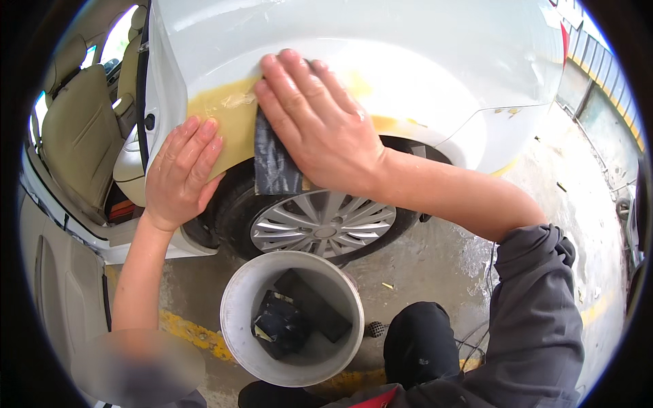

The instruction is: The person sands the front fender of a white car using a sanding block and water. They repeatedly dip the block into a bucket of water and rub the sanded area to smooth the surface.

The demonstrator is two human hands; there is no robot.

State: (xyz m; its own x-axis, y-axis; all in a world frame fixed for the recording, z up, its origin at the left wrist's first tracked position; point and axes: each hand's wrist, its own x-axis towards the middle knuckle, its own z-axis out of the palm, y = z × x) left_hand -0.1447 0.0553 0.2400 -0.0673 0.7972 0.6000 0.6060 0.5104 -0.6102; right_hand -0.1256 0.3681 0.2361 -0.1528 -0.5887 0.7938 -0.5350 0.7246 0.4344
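Note:
My right hand (320,115) lies flat on a dark sheet of sandpaper (277,160), pressing it against the white car's wheel arch. The sheet's lower end hangs out below my palm over the tyre; the rest is hidden under my fingers. Around it the white fender (422,75) carries a wet yellow filler patch (224,102). My left hand (180,170) rests with outstretched fingers on the yellow edge of the panel by the door opening, holding nothing. Below both hands is the wheel (323,221) with its silver rim.
A white bucket (235,347) stands between my knees and the wheel, with dark sheets (316,302) lying in it. Left of me the car door (68,272) is open, showing a beige seat (81,129). A cable (473,336) lies on the wet concrete floor beside my knee.

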